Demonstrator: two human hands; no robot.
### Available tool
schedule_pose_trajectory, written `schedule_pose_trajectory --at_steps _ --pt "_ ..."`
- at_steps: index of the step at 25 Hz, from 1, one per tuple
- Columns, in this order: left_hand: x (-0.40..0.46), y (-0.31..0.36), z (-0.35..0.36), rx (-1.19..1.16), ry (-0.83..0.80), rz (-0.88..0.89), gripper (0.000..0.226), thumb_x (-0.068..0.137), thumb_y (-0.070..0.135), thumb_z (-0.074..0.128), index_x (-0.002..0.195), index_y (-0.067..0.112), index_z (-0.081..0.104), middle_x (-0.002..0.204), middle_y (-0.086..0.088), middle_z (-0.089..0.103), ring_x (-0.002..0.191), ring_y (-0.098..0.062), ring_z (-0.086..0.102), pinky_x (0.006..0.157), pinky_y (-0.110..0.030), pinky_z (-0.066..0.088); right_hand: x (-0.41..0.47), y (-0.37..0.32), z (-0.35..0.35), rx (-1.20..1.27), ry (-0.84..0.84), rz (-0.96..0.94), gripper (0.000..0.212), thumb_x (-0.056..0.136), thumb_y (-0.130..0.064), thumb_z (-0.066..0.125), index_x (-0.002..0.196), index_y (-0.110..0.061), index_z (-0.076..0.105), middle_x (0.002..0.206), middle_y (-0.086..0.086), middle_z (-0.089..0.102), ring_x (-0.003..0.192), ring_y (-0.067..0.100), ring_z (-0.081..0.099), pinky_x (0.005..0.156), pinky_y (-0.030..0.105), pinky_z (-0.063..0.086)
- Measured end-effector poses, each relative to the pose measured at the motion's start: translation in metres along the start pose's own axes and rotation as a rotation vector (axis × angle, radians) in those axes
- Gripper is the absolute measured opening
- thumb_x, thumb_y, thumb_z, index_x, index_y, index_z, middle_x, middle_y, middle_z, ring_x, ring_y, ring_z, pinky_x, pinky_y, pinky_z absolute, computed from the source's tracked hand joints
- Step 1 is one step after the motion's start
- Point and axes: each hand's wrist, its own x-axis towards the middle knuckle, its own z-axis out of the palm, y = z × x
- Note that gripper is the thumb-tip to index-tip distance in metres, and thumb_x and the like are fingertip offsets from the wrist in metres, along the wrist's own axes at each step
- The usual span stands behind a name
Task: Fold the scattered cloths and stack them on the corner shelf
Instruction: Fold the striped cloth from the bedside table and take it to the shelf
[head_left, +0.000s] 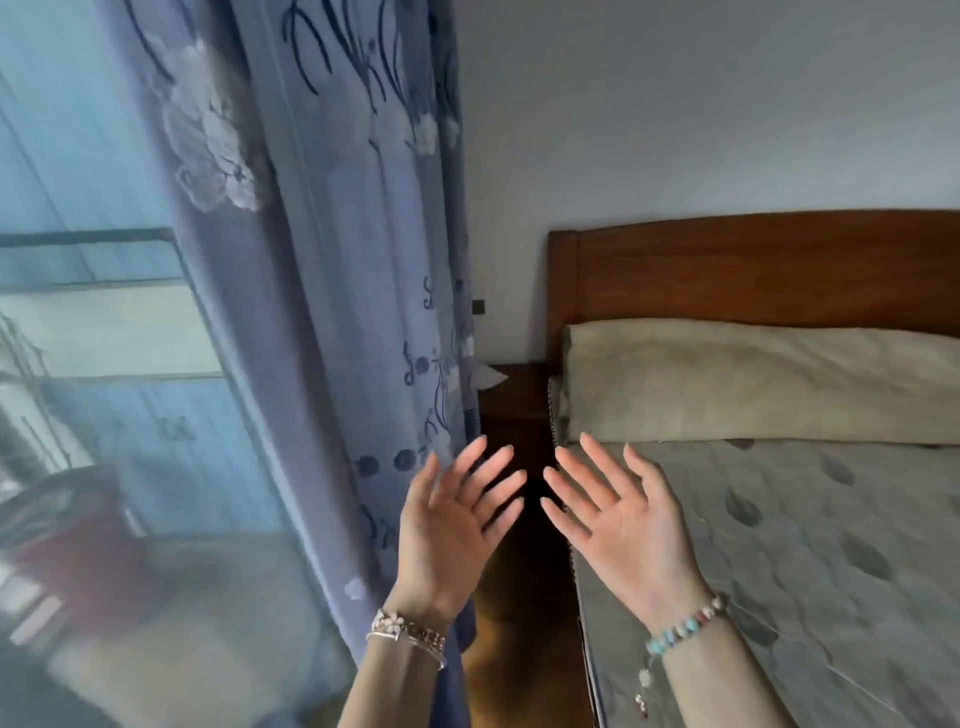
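left hand (447, 525) fingers spread, holding nothing | right hand (618, 519) fingers spread, holding nothing | bed (779, 571) right of fingertips, curtain (322, 312) left | nightstand (514, 395) beyond fingertips | pillow (753, 384) farther right | 0 cloths or corner shelf visible | judgement: cloths light, limp; pinch 2 corners

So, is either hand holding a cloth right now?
No, the left hand and right hand are both raised with fingers spread, palms bare, holding nothing.
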Motion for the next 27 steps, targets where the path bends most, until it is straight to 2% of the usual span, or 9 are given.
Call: schedule_pose_trajectory --at_steps 5,8,11,16,21,27 --pt "0.158 0.007 0.001 -0.035 -0.039 -0.039 0.049 0.096 0.047 0.034 0.127 0.018 0.059 0.129 -0.012 0.064 0.116 -0.029 0.062 0.098 -0.043 0.044 0.135 -0.04 -0.009 -0.012 0.066 -0.047 0.039 0.082 -0.039 0.055 0.105 -0.016 0.076 0.119 0.013 0.069 0.112 0.029 0.065 0.105 0.049 0.042" --pt "0.254 0.035 0.001 -0.058 -0.054 -0.045 0.048 0.094 0.047 0.038 0.123 0.017 0.062 0.129 -0.013 0.063 0.11 -0.03 0.066 0.092 -0.044 0.046 0.226 -0.062 0.005 -0.003 0.083 -0.045 0.039 0.08 -0.04 0.057 0.104 -0.016 0.077 0.118 0.012 0.07 0.105 0.028 0.069 0.1 0.048 0.045" --pt "0.346 0.062 -0.008 -0.034 -0.044 -0.021 0.048 0.094 0.046 0.037 0.114 0.017 0.069 0.128 -0.014 0.064 0.11 -0.031 0.066 0.094 -0.044 0.045 0.312 -0.077 0.017 0.005 0.084 -0.052 0.042 0.081 -0.04 0.055 0.112 -0.016 0.071 0.118 0.012 0.07 0.106 0.029 0.068 0.099 0.047 0.046" --pt "0.498 0.077 -0.021 0.008 -0.025 -0.056 0.048 0.09 0.048 0.04 0.104 0.02 0.076 0.126 -0.012 0.065 0.112 -0.031 0.065 0.097 -0.044 0.044 0.461 -0.11 0.004 0.034 0.119 -0.041 0.033 0.089 -0.038 0.054 0.096 -0.016 0.077 0.117 0.014 0.07 0.111 0.031 0.065 0.1 0.048 0.045" --pt "0.657 0.084 -0.035 -0.019 0.012 -0.021 0.047 0.088 0.046 0.043 0.117 0.017 0.065 0.128 -0.014 0.064 0.107 -0.03 0.067 0.097 -0.045 0.043 0.624 -0.15 -0.023 0.018 0.101 -0.015 0.038 0.09 -0.039 0.051 0.115 -0.014 0.068 0.121 0.014 0.068 0.114 0.029 0.064 0.104 0.048 0.043" --pt "0.818 0.108 -0.031 -0.053 0.084 -0.021 0.047 0.095 0.048 0.038 0.117 0.02 0.068 0.128 -0.012 0.064 0.113 -0.029 0.065 0.099 -0.045 0.041 0.795 -0.206 -0.021 -0.01 0.083 0.072 0.047 0.083 -0.04 0.056 0.121 -0.014 0.064 0.122 0.013 0.068 0.114 0.029 0.064 0.108 0.048 0.04"
